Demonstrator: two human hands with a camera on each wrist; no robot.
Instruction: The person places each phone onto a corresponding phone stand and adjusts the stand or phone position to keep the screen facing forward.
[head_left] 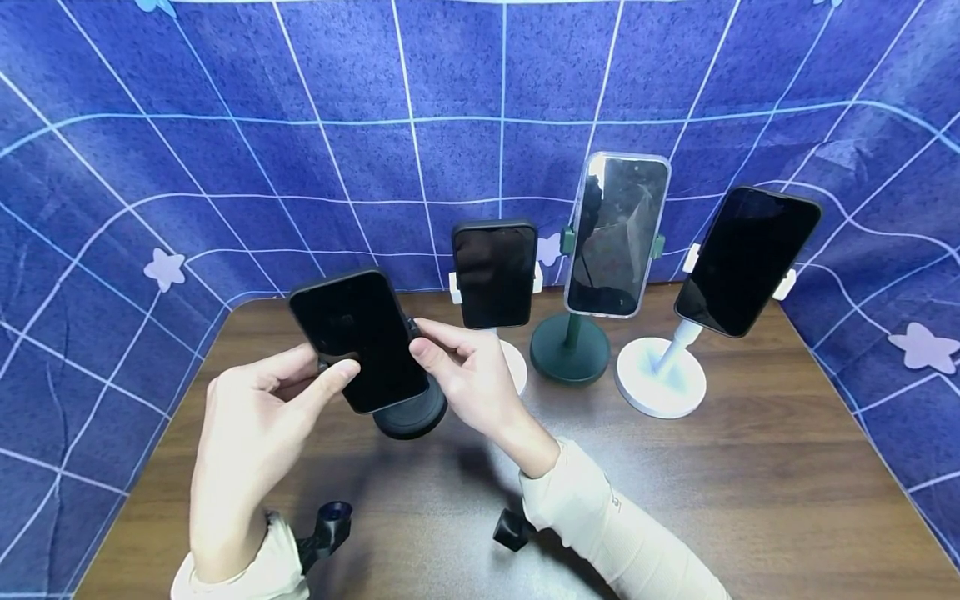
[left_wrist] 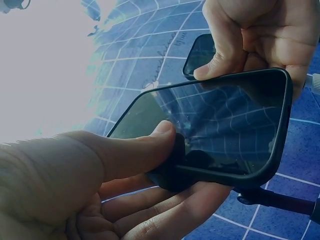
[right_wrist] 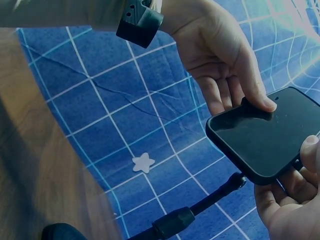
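A black smartphone [head_left: 360, 333] leans tilted on a black phone stand, whose round base [head_left: 411, 419] stands on the table at the left. My left hand [head_left: 251, 425] grips the phone's left side, thumb over the front edge beside a black clamp arm [left_wrist: 175, 162] and fingers behind. At the opposite side, my right hand [head_left: 476, 375] pinches the edge with its thumb on the screen border and fingers behind. The stand's black pole [right_wrist: 210, 200] meets the back of the holder in the right wrist view.
To the right, more phones stand in holders: a small black phone [head_left: 495, 275] on a white stand, a clear-cased phone [head_left: 618, 233] on a green stand, and another black phone [head_left: 750, 258] on a white stand. A blue gridded cloth [head_left: 450, 158] hangs behind the wooden table [head_left: 787, 467].
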